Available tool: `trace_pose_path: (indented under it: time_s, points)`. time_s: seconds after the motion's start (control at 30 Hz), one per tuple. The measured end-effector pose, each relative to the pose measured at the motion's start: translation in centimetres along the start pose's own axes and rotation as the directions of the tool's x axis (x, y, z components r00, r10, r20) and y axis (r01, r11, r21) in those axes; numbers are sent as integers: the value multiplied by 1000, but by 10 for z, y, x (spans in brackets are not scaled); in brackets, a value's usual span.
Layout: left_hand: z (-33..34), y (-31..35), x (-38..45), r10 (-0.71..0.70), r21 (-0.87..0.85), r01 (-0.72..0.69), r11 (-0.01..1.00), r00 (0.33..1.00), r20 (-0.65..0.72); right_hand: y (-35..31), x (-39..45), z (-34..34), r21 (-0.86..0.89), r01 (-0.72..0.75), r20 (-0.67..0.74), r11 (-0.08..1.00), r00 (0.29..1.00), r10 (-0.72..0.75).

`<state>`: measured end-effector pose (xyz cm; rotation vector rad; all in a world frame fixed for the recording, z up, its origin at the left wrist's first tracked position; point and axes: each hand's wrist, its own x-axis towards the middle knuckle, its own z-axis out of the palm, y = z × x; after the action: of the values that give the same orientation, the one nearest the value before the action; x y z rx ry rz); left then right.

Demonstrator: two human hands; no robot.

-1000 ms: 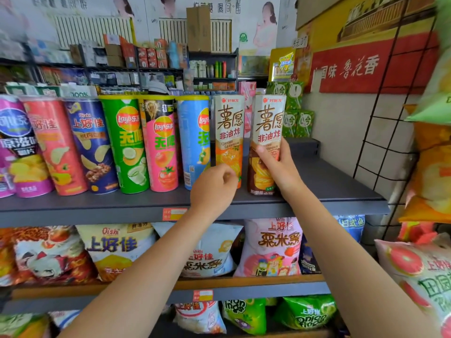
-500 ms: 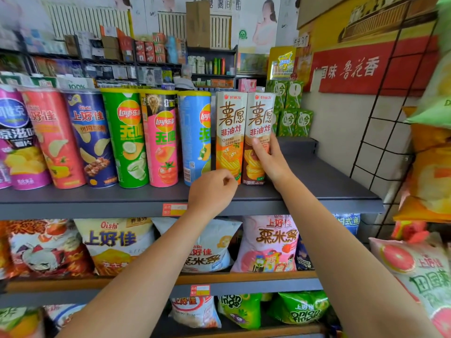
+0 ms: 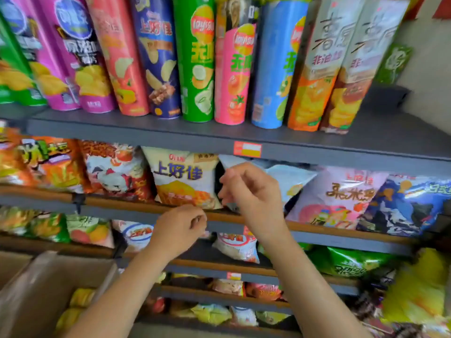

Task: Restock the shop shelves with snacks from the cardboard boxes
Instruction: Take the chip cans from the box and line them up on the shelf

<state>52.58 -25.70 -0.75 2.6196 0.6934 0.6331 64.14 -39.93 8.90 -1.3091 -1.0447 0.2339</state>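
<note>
Two tall chip cartons, one orange (image 3: pixel 314 76) and one brown (image 3: pixel 351 79), stand side by side at the right end of a row of chip tubes on the grey top shelf (image 3: pixel 170 132). My right hand (image 3: pixel 249 191) hangs below that shelf in front of the snack bags, fingers loosely curled and holding nothing. My left hand (image 3: pixel 178 228) is lower and to the left, also loosely curled and empty. An open cardboard box (image 3: pixel 44 289) at the bottom left holds yellow packets (image 3: pixel 80 298).
Chip tubes (image 3: pixel 197 59) in green, pink, blue and purple fill the top shelf. Snack bags (image 3: pixel 185 176) crowd the lower shelves. An orange price tag (image 3: pixel 247 149) sits on the top shelf's edge. More bags (image 3: pixel 417 289) hang at the right.
My right hand has let go of the brown carton and dropped below the top shelf. My left hand came down too. The view has tilted down, showing the cardboard box.
</note>
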Motion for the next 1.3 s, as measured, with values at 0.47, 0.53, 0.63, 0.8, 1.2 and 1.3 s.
trace_pose_path:
  time_s: [0.47,0.53,0.63,0.8,1.2,1.3]
  points:
    - [-55,-341,-374,-812,97,856,509,514,-278,176,-168,427,-426,-378,615,822,546,569]
    - [-68,-371,-420,-851,98,922,373,383,-359,191,-194,490,-496,-408,651,767,410,639]
    - [-68,-406,-479,-926,-15,972,233,217,-309,232,-246,568,-646,-419,628,638,185,756]
    - [-47,-435,-520,-977,-347,919,190,142,-159,304,-334,631,-816,-77,577,572,-166,800]
    - [-29,-447,-522,-958,-485,845,226,101,-269,379,-450,637,-948,-47,317,314,-194,928]
    - [-29,-447,-521,-954,-486,842,235,102,-283,384,-448,629,-921,83,357,379,-205,911]
